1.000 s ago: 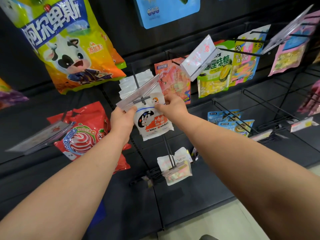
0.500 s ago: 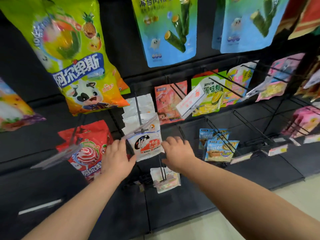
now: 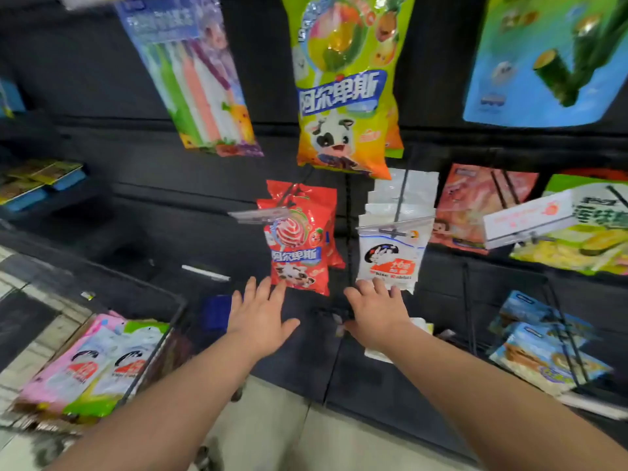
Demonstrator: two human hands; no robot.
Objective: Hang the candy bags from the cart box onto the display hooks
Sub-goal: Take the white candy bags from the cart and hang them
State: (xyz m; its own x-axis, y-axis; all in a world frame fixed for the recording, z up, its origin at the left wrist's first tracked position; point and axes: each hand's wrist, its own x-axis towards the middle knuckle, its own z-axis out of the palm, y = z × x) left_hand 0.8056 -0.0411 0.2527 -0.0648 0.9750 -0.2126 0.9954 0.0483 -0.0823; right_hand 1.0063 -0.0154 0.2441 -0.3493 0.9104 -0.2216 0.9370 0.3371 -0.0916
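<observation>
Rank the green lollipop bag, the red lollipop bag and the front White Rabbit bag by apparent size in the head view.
Largest: green lollipop bag, by far.
Middle: red lollipop bag.
Smallest: front White Rabbit bag; the price-tag strip hides its top, so its margin below the red one is unsure.

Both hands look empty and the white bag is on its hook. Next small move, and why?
Probably take the left hand down and left to the cart box and grip one of the white bags lying there. Both hands are open and hold nothing, the right hand sits just under the hung white bag, and the box holds more bags.
</observation>
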